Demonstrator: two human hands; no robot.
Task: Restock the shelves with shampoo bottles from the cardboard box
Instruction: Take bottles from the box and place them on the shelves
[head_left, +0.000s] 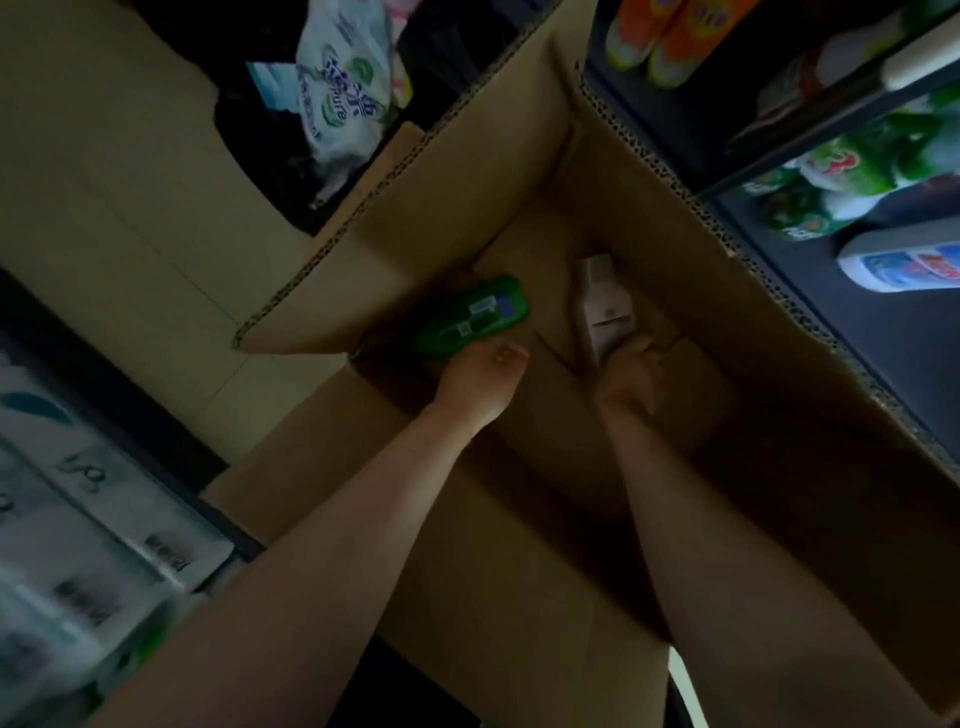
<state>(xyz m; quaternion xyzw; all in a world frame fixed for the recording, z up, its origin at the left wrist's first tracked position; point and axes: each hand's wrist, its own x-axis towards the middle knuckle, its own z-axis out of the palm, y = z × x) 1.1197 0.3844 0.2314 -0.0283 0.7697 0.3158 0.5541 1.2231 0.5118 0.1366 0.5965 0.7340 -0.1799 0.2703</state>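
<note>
both hands reach deep into the cardboard box (675, 218). the left hand (480, 371) curls round the end of a green bottle (472, 317) lying on the box floor; the right hand (631, 371) grips the base of a white bottle (605, 306). end-only holds look weak: either bottle could slip on the lift. the shelves (831, 130) stand beyond the right hand.

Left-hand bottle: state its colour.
Green, with a blue-and-white label; head view shows the bottle in the left hand.

left hand (480, 371) grips green bottle (470, 317), cardboard box (727, 322)
</note>
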